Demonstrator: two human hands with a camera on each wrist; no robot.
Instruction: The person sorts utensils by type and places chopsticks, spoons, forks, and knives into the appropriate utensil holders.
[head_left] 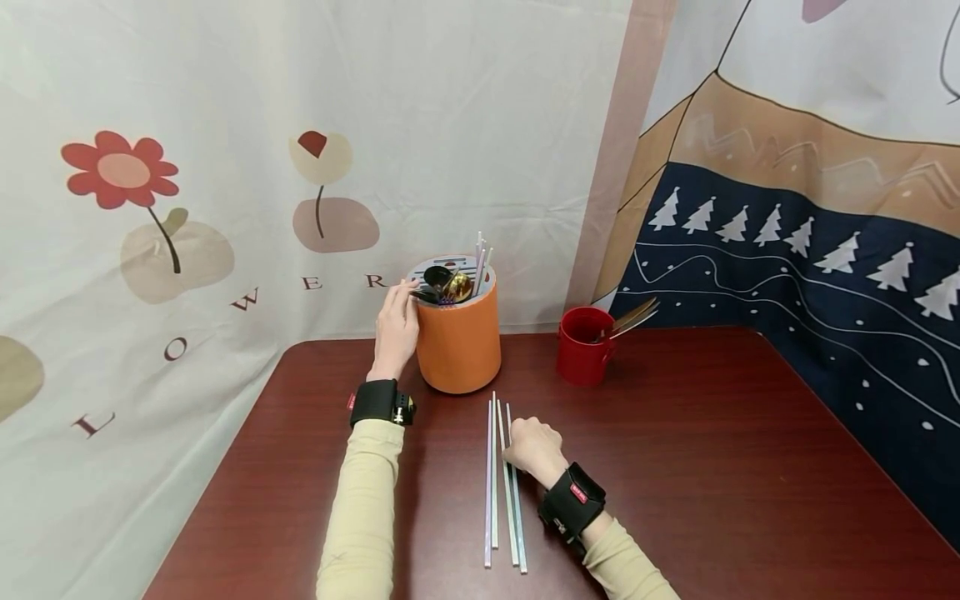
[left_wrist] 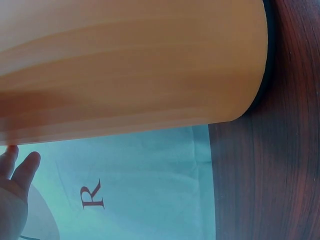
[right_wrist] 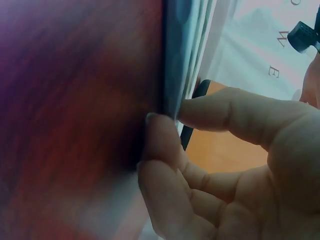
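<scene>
Several long, pale iridescent chopsticks [head_left: 494, 492] lie side by side on the table, pointing away from me. My right hand [head_left: 536, 447] bends over the far part of the rightmost chopstick [head_left: 519, 529]. In the right wrist view, thumb and forefinger pinch this bluish chopstick [right_wrist: 175, 65] close over the tabletop, with the other fingers curled. An orange cylindrical holder [head_left: 459, 350] stands beyond them, containing a black spoon [head_left: 437, 275], gold spoons [head_left: 459, 288] and more upright chopsticks [head_left: 480, 262]. My left hand [head_left: 396, 327] touches the holder's upper left side with fairly straight fingers, fingertips right at the rim.
To the holder's right, a red mug [head_left: 581, 354] with gold and silver cutlery handles [head_left: 636, 317] leaning out sits near the back edge. A printed white curtain [head_left: 480, 125] hangs behind the dark red-brown table [head_left: 712, 467], with a navy tree-patterned cloth [head_left: 795, 275] at right.
</scene>
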